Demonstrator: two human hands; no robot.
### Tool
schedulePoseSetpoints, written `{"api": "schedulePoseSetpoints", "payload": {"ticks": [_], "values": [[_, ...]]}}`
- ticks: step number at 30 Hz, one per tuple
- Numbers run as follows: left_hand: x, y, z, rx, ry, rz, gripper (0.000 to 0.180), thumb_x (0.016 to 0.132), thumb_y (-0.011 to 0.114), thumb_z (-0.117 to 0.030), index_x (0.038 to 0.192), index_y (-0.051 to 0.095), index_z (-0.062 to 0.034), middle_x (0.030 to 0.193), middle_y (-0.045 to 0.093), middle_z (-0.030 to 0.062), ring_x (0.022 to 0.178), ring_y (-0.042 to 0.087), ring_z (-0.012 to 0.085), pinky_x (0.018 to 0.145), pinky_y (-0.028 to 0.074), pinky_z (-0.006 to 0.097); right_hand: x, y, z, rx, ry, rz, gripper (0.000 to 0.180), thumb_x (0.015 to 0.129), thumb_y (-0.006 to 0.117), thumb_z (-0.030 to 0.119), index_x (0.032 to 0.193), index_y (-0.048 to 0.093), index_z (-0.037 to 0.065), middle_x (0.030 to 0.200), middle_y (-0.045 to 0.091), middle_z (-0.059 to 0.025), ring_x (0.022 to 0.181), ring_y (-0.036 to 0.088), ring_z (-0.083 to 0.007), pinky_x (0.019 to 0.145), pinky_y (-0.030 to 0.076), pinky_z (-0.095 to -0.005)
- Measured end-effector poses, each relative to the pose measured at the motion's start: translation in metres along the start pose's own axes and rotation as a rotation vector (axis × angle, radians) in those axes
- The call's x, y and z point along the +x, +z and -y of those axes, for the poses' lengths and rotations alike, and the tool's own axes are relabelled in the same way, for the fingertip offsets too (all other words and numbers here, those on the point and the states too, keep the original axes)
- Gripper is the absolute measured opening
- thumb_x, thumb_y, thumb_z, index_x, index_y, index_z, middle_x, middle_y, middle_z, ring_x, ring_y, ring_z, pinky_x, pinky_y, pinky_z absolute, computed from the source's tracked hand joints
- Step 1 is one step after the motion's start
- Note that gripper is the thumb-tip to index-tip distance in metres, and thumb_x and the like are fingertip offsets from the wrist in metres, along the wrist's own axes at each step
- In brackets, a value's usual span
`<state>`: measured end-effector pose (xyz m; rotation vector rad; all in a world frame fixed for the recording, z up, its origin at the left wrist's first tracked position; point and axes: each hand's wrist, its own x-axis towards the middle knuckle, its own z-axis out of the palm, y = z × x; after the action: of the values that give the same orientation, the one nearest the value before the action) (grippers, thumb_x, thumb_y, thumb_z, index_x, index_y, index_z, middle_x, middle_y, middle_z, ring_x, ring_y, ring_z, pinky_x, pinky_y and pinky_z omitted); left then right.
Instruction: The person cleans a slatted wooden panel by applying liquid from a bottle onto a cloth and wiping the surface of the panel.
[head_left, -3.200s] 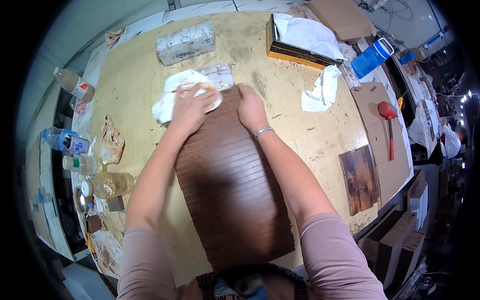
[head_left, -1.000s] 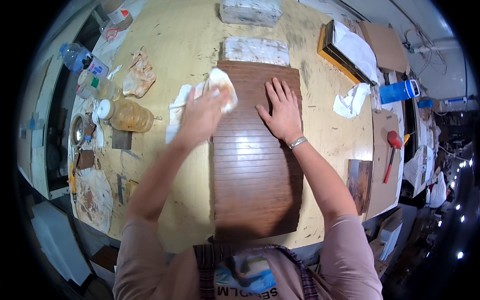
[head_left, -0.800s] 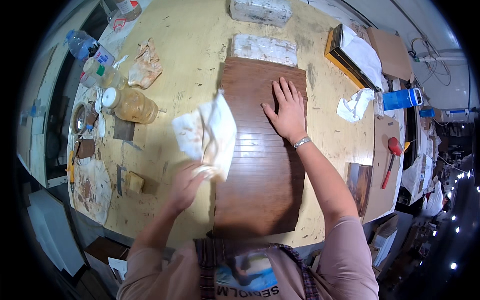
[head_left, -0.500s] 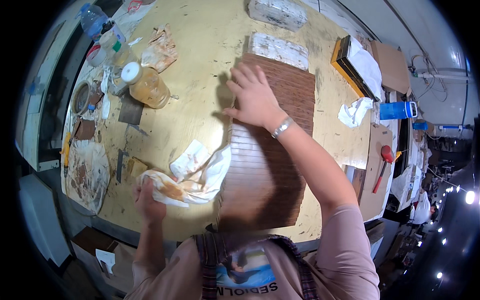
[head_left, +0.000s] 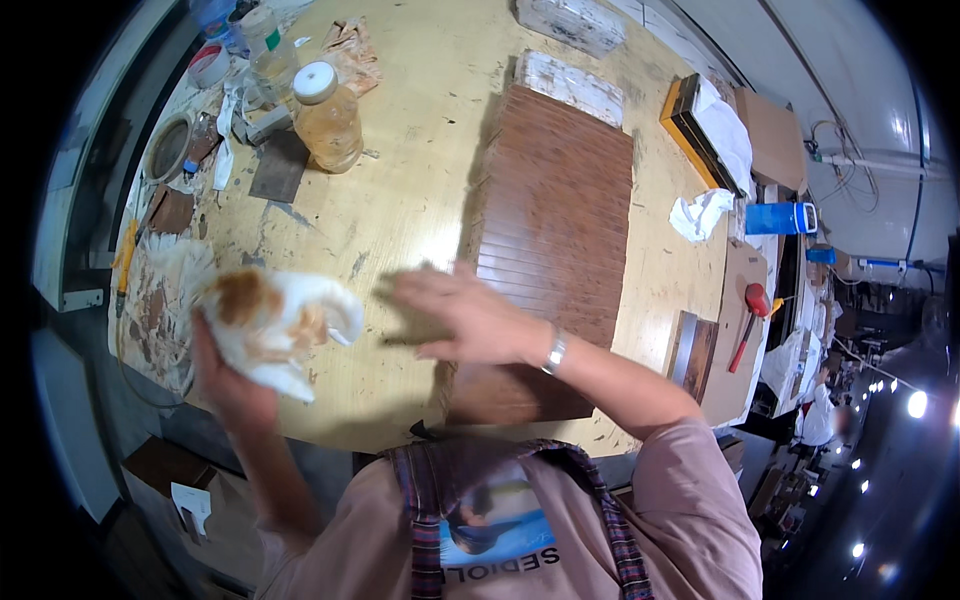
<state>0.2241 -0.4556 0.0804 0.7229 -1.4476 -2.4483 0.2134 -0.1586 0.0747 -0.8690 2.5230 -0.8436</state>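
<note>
In the middle of the work table lies a long brown wooden panel with grooves across it and a glossy sheen. My left hand, over the table's near left part, grips a bunched white cloth stained brown; the cloth is blurred by motion and covers most of the fingers. My right hand reaches across the panel's left edge, fingers stretched out and holding nothing. Whether it touches the panel cannot be made out. A wrapped white block sits against the panel's far end.
A white-capped jar of amber liquid stands at the far left, near a dark flat sheet and a tape roll. Crumpled white paper, a black-and-yellow box and a red-headed mallet are on the right.
My right hand has drawn back from the panel's far part toward its near left edge. My left hand has lifted the cloth away from the panel, to the left.
</note>
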Motion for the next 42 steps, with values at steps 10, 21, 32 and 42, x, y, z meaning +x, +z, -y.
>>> {"api": "schedulePoseSetpoints", "payload": {"ticks": [10,21,32,42], "values": [[-0.042,0.123,0.148,1.133,1.177,1.408,0.036,0.096,0.054,-0.008,0.131,0.061,-0.0176,0.131,0.064,0.0004,0.119,0.06,0.0262,0.115,0.033,0.053,-0.145,0.017,-0.073,-0.445,0.69,-0.364,0.084,0.089,0.064,0.045,0.154,0.03,0.004,0.163,0.02,-0.022,0.152,0.016,-0.0379,0.122,0.015,-0.0531],[-0.013,0.16,0.143,1.409,1.071,1.484,0.045,0.097,0.046,-0.01,0.141,0.053,-0.0144,0.147,0.053,0.0028,0.138,0.048,0.0195,0.12,0.018,0.06,-0.152,0.02,-0.078,-0.415,0.662,-0.42,0.087,0.089,0.06,0.054,0.156,0.028,0.008,0.164,0.02,-0.0184,0.151,0.02,-0.0359,0.121,0.018,-0.0535],[-0.004,0.176,0.167,1.366,1.108,1.5,0.046,0.098,0.041,-0.008,0.143,0.052,-0.0145,0.151,0.049,0.0058,0.141,0.044,0.0219,0.117,0.024,0.058,-0.156,0.019,-0.082,-0.431,0.626,-0.498,0.082,0.09,0.06,0.055,0.151,0.038,0.005,0.16,0.028,-0.0204,0.148,0.026,-0.0351,0.118,0.026,-0.0525],[0.0,0.209,0.187,1.373,0.952,1.283,0.043,0.103,0.04,-0.015,0.144,0.051,-0.011,0.149,0.051,0.0088,0.139,0.047,0.025,0.12,0.021,0.055,-0.157,0.021,-0.08,-0.429,0.617,-0.502,0.082,0.089,0.059,0.056,0.151,0.038,0.005,0.161,0.026,-0.019,0.149,0.026,-0.0342,0.119,0.024,-0.0517]]}}
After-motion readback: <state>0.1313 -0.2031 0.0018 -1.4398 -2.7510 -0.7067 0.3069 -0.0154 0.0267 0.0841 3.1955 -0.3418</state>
